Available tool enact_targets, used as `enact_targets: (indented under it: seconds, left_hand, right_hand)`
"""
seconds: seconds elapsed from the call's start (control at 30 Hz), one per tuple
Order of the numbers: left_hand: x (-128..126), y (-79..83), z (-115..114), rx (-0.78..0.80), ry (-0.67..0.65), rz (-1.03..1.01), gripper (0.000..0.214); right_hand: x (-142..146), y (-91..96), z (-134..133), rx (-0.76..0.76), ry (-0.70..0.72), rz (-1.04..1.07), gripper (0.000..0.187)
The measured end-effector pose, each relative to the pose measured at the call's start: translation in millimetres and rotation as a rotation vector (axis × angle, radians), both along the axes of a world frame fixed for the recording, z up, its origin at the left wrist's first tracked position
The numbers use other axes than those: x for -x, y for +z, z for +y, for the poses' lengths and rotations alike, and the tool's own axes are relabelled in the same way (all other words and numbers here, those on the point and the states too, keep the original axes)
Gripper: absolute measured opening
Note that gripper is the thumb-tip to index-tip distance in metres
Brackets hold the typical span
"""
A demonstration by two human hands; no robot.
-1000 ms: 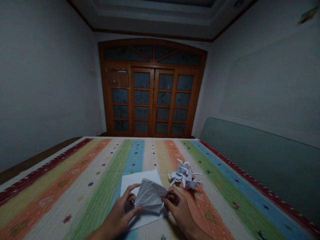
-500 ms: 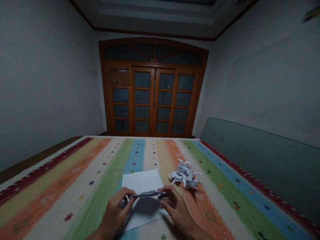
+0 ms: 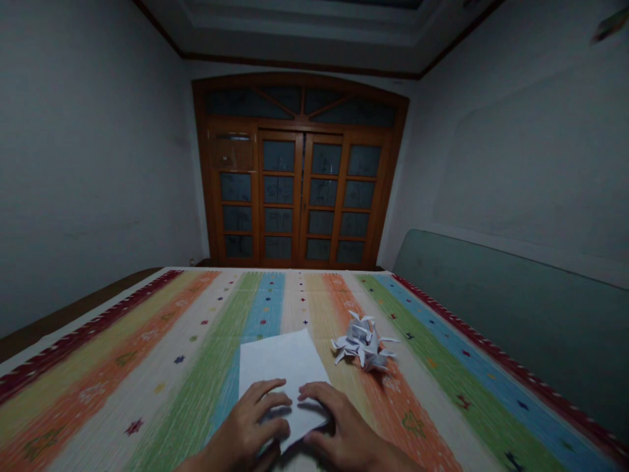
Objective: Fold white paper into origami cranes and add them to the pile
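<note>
My left hand (image 3: 253, 423) bends its fingers over the near left part of a piece of folded white paper (image 3: 297, 419). From the other side, my right hand (image 3: 341, 423) grips the same piece, its fingers above and thumb near the lower edge. The folded paper shows its broad face, with a corner pointing down between the hands. Beneath and beyond it a flat white sheet (image 3: 275, 357) lies on the table; the boundary between the two is hard to make out. To the right sits a small heap of folded paper cranes (image 3: 364, 344).
A striped, patterned tablecloth (image 3: 157, 387) covers the table. Along the right side stands a pale green padded backrest (image 3: 491, 282). Wooden doors with glass panes (image 3: 302, 196) are beyond the table's far end.
The folded paper, seen nearly edge-on before, is now turned with its face up and lower. Both hands have come closer together and nearer to me. The cranes stay put.
</note>
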State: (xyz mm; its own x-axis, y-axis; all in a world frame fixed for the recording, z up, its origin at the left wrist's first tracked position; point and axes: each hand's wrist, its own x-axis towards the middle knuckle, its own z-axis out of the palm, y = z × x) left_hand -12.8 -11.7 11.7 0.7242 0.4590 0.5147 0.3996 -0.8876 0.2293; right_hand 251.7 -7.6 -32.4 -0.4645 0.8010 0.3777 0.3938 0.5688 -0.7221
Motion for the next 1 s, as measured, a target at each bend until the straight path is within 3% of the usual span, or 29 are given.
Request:
enact_targets:
  seconds: [0.13,0.23,0.37,0.57,0.73,0.9,1.0]
  left_hand:
    - [4,7.9,0,0.141,-0.024,0.107,0.044]
    - [7,7.4,1,0.233,-0.070,0.103,0.048]
    - [6,3.3,2,0.250,-0.044,0.015,0.049]
    - [3,6.1,3,0.282,-0.009,0.036,0.043]
    - [4,5.7,5,0.296,-0.020,0.030,0.040]
    - [7,-5.8,9,0.297,0.014,0.048,0.036]
    - [6,-7.3,9,0.255,0.015,0.043,0.036]
  right_hand:
    - [-6,0.2,1,0.046,0.076,-0.039,0.063]
    - [-8,-1.0,2,0.065,0.039,-0.063,0.061]
    - [-8,0.1,1,0.071,0.020,-0.069,0.056]
    - [-6,16.6,-2,0.104,0.024,-0.066,0.039]
    - [-2,24.8,-8,-0.019,0.022,-0.100,0.018]
    - [6,29.6,-14,-0.226,0.094,-0.237,0.023]
    - [7,29.8,-16,-0.231,0.092,-0.290,0.031]
